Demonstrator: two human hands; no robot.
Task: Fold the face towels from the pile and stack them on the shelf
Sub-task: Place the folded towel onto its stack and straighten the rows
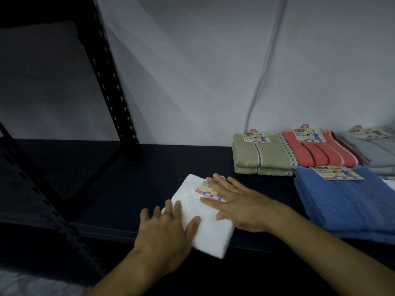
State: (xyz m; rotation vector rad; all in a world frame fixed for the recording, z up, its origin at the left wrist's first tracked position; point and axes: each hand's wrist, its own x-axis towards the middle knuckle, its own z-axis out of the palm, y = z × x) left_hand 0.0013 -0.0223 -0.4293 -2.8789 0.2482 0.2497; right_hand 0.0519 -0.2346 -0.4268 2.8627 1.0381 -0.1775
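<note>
White face towel [205, 223], folded square with label, lies under flat left hand [165, 226] and right hand [241, 207], grips released

"Face Towel" tags [309, 135] (brand "ENE") on towels [320, 152]

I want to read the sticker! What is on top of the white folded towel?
Both hands lie flat on the white folded towel: the left hand near its front-left edge, the right hand over its colourful paper label. Only "Face Towel" shows; the rest is covered.
</note>
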